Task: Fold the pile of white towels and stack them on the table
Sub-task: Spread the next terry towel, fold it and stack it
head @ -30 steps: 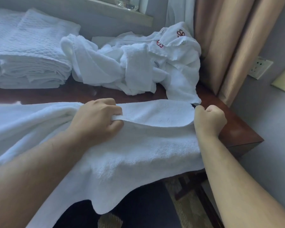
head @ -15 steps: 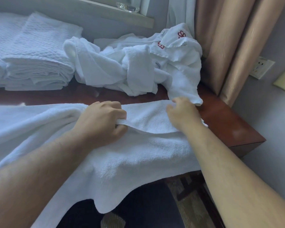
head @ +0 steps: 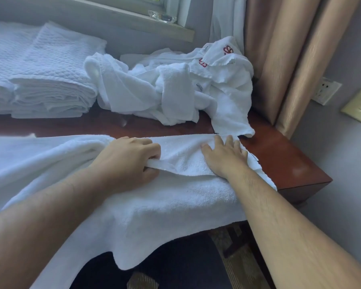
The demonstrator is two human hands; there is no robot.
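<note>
Head view: at far left, a stack (head: 50, 80) of folded white towels sits at the back of a dark wooden table (head: 279, 155). Across the near edge lies a large white towel (head: 165, 205), part of it hanging off the front. The left hand (head: 127, 163) pinches a folded-over edge of that towel between curled fingers and thumb. Behind, at centre, a rumpled pile (head: 175, 90) of unfolded white towels (one bearing red embroidery) sits just beside the stack. The right hand (head: 223, 157) lies flat on the folded layer, fingers straight and slightly spread, near the towel's right end. Further right, tan curtains (head: 283, 59) hang by the table's corner, and a wall socket (head: 326, 90) and a switch plate (head: 358, 105) sit on the grey wall.
</note>
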